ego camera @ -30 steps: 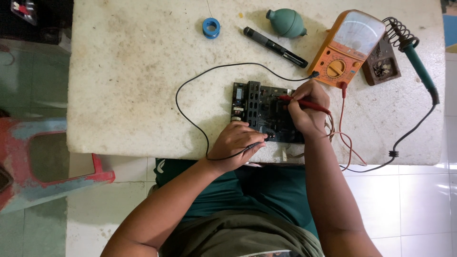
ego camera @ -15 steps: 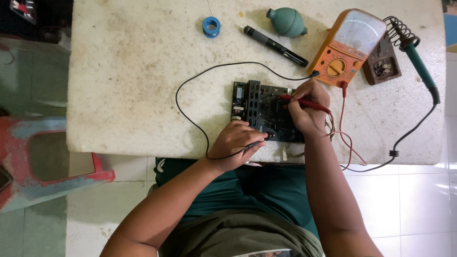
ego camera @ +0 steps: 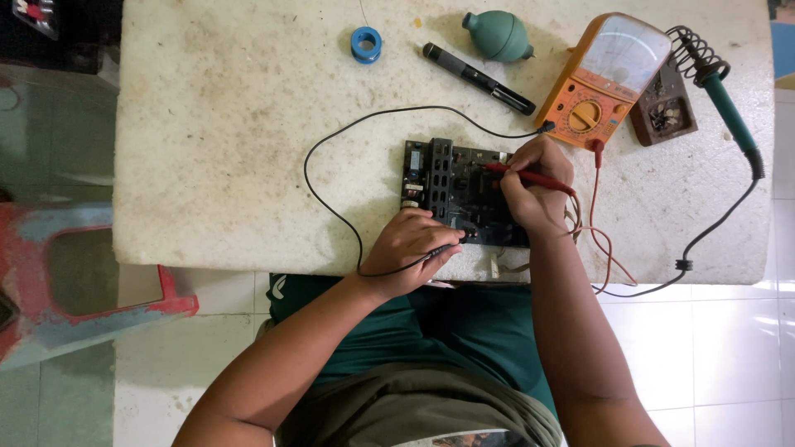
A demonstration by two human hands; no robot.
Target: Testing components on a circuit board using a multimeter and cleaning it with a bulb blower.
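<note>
While your right hand (ego camera: 534, 194) pinches the red probe (ego camera: 530, 176) and your left hand (ego camera: 410, 248) grips the black probe (ego camera: 443, 248), fingers closed, steady both tips on the circuit board (ego camera: 464, 194) lying at the desk's (ego camera: 232, 124) near edge.

Nothing I can see has shifted: my left hand (ego camera: 411, 248) and right hand (ego camera: 534, 186) hold both probes on the circuit board (ego camera: 451, 186) exactly as before.
</note>
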